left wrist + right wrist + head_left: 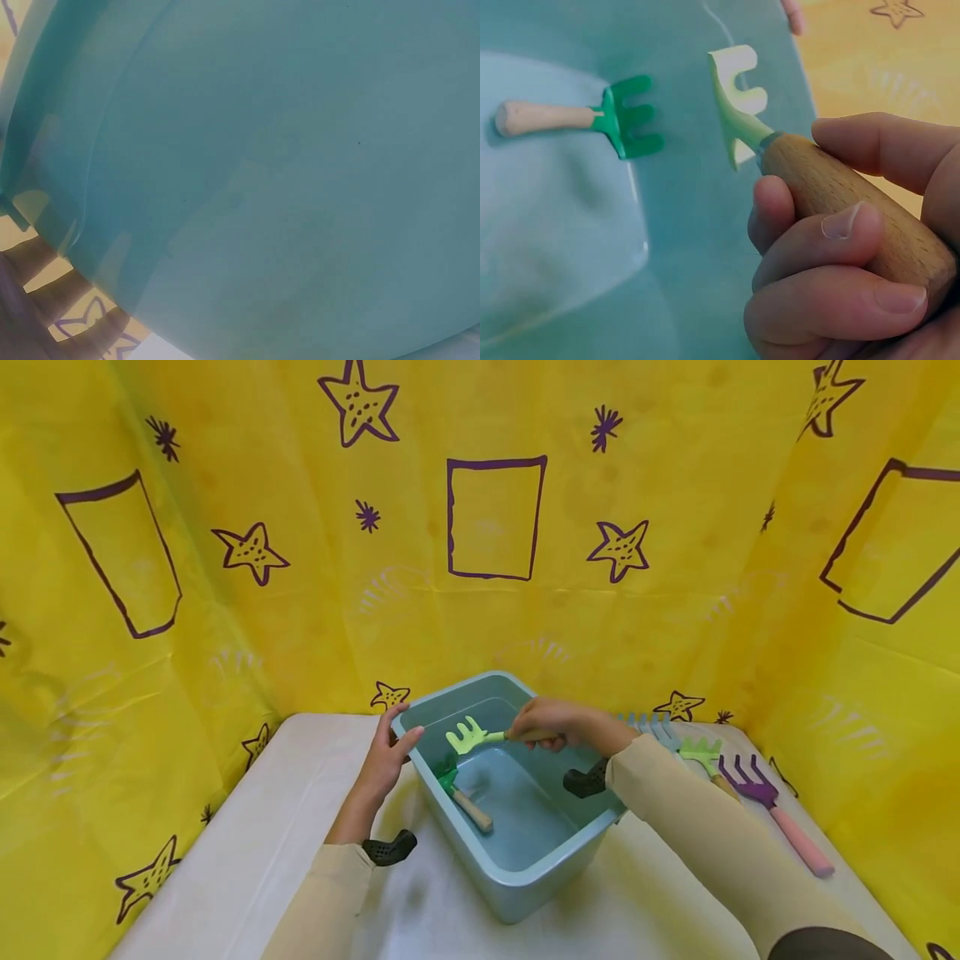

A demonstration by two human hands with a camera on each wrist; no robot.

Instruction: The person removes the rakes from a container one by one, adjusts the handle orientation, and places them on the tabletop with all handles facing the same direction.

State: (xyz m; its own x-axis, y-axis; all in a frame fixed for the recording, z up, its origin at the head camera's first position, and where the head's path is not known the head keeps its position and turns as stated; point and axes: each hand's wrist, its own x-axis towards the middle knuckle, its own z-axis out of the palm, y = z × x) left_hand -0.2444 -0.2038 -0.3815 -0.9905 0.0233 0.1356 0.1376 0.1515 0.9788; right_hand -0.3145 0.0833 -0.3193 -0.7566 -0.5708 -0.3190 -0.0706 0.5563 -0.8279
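A light blue plastic bin (525,868) stands on the white table. Above its open top my right hand (547,722) grips the wooden handle of a pale green toy rake (468,737), tines pointing left. The right wrist view shows the fingers curled round that handle, with the pale rake's (739,97) tines over the bin's inside. A dark green rake (453,785) with a wooden handle lies on the bin floor, also seen in the right wrist view (626,116). My left hand (392,745) holds the bin's far left corner, thumb at the rim, fingers (45,292) on the outer wall (285,180).
Right of the bin, three more rakes lie on the table: a blue one (656,727), a light green one (705,752) and a purple one with a pink handle (772,806). Yellow cloth walls with purple stars close in the table (247,827) on three sides.
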